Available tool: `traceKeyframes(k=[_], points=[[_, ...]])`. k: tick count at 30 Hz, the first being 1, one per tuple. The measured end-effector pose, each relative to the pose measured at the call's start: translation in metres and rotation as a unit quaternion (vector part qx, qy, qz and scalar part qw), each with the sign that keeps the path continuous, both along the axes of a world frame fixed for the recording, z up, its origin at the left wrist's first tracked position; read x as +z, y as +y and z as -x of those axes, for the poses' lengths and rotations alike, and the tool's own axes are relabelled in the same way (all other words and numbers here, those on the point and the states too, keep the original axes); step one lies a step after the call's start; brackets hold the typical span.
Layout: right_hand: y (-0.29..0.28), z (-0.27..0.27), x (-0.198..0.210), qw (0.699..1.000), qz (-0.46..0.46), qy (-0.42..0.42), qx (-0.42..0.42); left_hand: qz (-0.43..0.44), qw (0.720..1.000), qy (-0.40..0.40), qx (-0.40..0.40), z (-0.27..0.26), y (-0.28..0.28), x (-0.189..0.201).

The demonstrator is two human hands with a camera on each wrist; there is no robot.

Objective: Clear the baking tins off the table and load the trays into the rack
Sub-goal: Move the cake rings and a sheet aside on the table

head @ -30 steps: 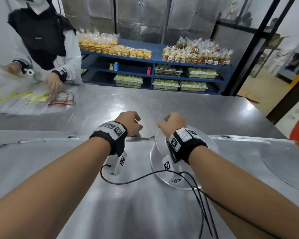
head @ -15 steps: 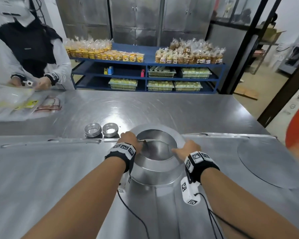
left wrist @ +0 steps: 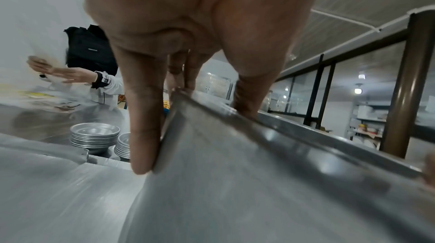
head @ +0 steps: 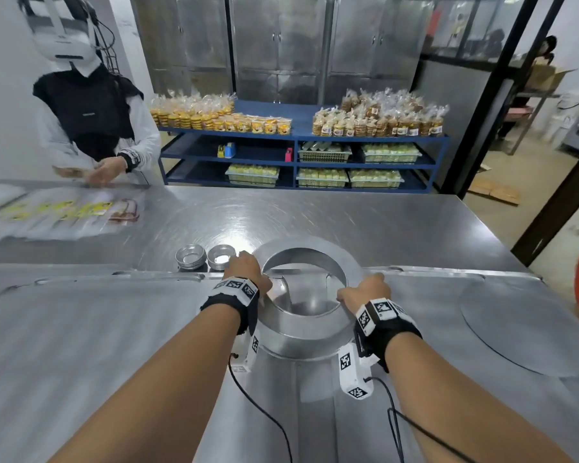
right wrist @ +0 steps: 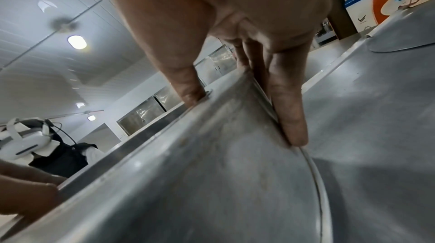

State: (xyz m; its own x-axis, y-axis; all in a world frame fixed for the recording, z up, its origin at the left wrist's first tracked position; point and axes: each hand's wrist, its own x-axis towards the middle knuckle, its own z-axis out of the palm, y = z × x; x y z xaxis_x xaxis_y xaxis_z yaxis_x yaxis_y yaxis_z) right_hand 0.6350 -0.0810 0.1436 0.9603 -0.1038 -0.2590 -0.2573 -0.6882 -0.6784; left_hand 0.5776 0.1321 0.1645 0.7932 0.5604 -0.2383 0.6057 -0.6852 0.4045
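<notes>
A large round metal baking tin (head: 301, 342) hangs tilted between my hands above the flat steel trays (head: 81, 329) on the near side of the table. My left hand (head: 249, 275) pinches its left rim, thumb inside and fingers (left wrist: 143, 135) down the outer wall of the tin (left wrist: 235, 182). My right hand (head: 365, 292) pinches the right rim in the same way, with fingers (right wrist: 289, 116) on the outside of the tin (right wrist: 212, 172). Two stacks of small round tins (head: 189, 257) (head: 221, 257) stand just beyond the trays, left of my left hand.
A flat round metal disc (head: 522, 329) lies on the tray at the right. Another person (head: 91, 111) works at the table's far left over plastic packets (head: 57, 212). Beyond the steel table (head: 348, 222) stands a blue shelf (head: 298, 145) of packed goods.
A second ago both hands were clenched at the trays' far edge. They have since taken the big round tin by its rim and hold it up, tilted a little more than before.
</notes>
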Motion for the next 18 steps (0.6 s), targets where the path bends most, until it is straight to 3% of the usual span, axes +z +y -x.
traceKeyframes(k=[7, 11, 18], points=[[-0.028, 0.039, 0.026, 0.992, -0.089, -0.080, -0.024, 0.121, 0.984, -0.093, 0.095, 0.053, -0.017, 0.036], [-0.047, 0.074, 0.038, 0.980, -0.133, -0.146, -0.017, 0.260, 0.928, -0.212, 0.162, 0.091, -0.026, 0.049], [-0.077, 0.146, 0.048, 0.949, -0.189, -0.251, 0.004, 0.400, 0.864, -0.249, 0.176, 0.172, -0.037, 0.060]])
